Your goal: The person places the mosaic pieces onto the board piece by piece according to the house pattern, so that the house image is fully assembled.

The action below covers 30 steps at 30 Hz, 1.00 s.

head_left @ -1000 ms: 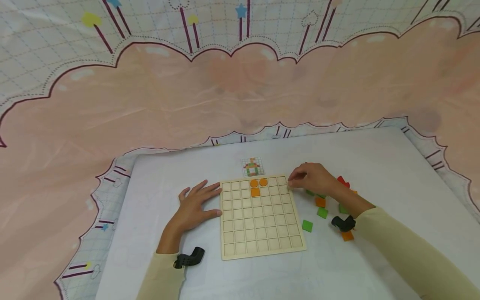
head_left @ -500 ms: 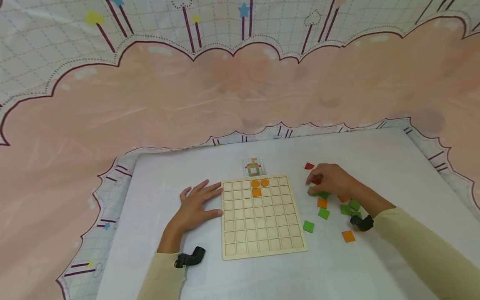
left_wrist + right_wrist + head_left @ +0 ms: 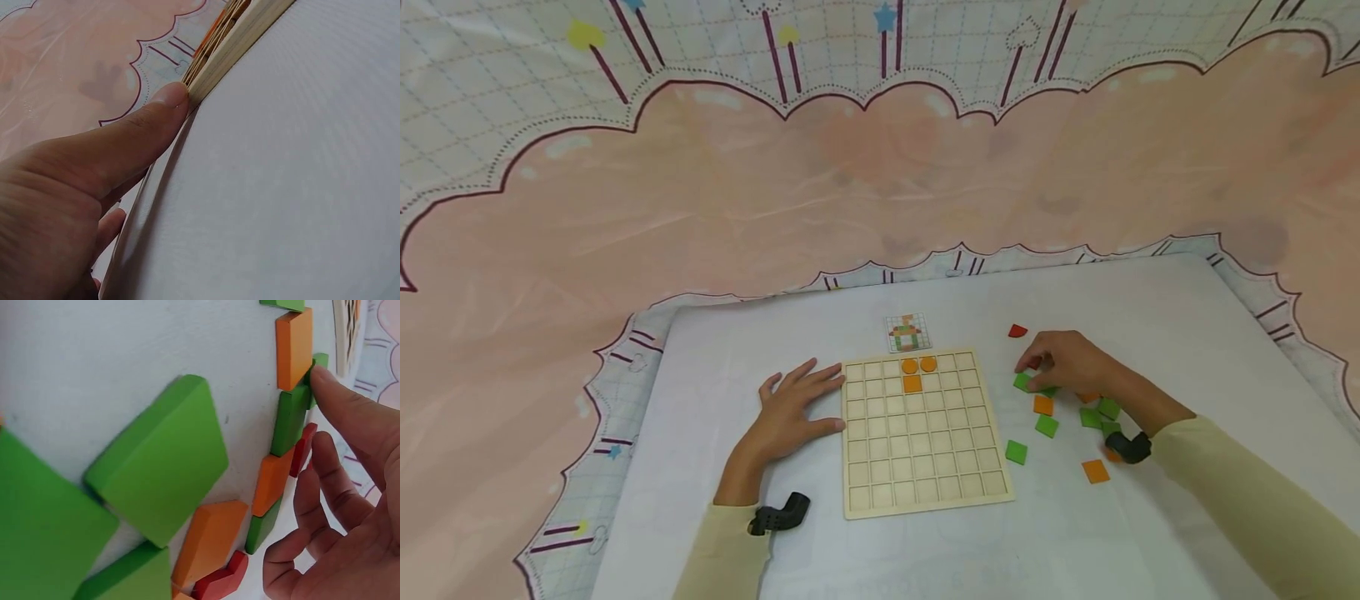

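A pale wooden grid board [image 3: 928,450] lies flat on the white table. Its top rows hold two orange round pieces [image 3: 928,364] and an orange square tile [image 3: 912,384]. My left hand [image 3: 793,417] is spread along the board's left side, straight fingertips and thumb against the edge; in the left wrist view the thumb [image 3: 144,128] touches that rim. To the right of the board, my right hand [image 3: 1067,360] has thumb and curled index finger at opposite edges of a green square tile [image 3: 1022,382]. In the right wrist view its thumb covers part of the tile.
Scattered around the right hand lie several green tiles [image 3: 1047,426], orange tiles [image 3: 1095,472] and red pieces, one red piece [image 3: 1017,331] apart at the back. A small pattern card [image 3: 907,333] sits behind the board. A patterned curtain [image 3: 880,183] hangs beyond the table.
My right hand has moved right from the board's upper right edge to the loose tiles, and has barely shifted in the last half second. The left hand stays at the board.
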### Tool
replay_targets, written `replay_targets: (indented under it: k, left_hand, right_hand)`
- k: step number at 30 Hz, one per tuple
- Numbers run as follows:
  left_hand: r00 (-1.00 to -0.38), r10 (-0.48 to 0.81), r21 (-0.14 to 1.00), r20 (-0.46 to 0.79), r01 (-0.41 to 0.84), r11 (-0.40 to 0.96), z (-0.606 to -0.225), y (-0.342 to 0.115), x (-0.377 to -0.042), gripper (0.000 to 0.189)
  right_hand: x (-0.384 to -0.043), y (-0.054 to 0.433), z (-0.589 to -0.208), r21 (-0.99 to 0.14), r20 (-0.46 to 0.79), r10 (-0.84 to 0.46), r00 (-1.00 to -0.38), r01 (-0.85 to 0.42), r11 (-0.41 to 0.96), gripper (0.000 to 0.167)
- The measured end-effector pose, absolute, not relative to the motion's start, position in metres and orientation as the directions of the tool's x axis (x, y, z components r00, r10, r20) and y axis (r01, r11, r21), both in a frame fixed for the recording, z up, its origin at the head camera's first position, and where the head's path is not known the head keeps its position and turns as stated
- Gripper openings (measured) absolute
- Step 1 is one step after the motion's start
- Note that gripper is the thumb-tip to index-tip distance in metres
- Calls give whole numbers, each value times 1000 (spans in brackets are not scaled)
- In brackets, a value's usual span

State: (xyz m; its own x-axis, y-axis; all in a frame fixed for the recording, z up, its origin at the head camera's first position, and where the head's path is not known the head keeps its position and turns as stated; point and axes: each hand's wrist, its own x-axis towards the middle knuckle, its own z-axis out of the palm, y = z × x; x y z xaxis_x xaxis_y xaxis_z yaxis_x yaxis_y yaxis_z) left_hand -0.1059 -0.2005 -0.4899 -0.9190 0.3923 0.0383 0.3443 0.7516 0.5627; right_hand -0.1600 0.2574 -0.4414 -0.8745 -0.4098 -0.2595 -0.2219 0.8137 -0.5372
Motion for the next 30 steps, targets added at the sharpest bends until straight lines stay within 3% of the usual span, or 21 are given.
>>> replay_targets:
  k: [13, 30]
  left_hand:
    - [-920, 391, 564, 26, 336, 754, -489, -201, -105, 73]
    - [-923, 384, 563, 6, 321, 762, -488, -200, -106, 73]
  right_hand:
    - [-163, 262, -432, -559, -300, -390, -871, -171, 811, 10]
    - [-168, 235, -424, -646, -319, -412, -853, -122, 753, 12]
